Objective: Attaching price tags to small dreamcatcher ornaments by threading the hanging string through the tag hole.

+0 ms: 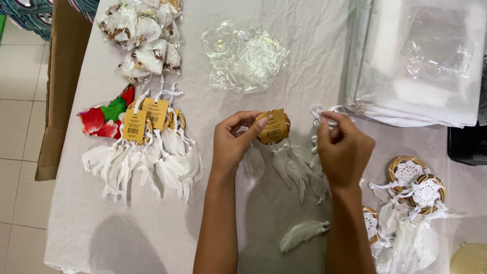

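Observation:
My left hand pinches a small dreamcatcher by its round wooden ring, which carries a tan paper tag; white feathers hang below it. My right hand is closed on the white looped cord at the dreamcatcher's right side. Both hands hover over the white cloth-covered table. A loose white feather lies on the cloth between my forearms.
A pile of tagged dreamcatchers lies at left beside a red and green floral cloth. Untagged dreamcatchers sit at right. Packed bags, crumpled clear plastic and a stack of clear bags lie farther back.

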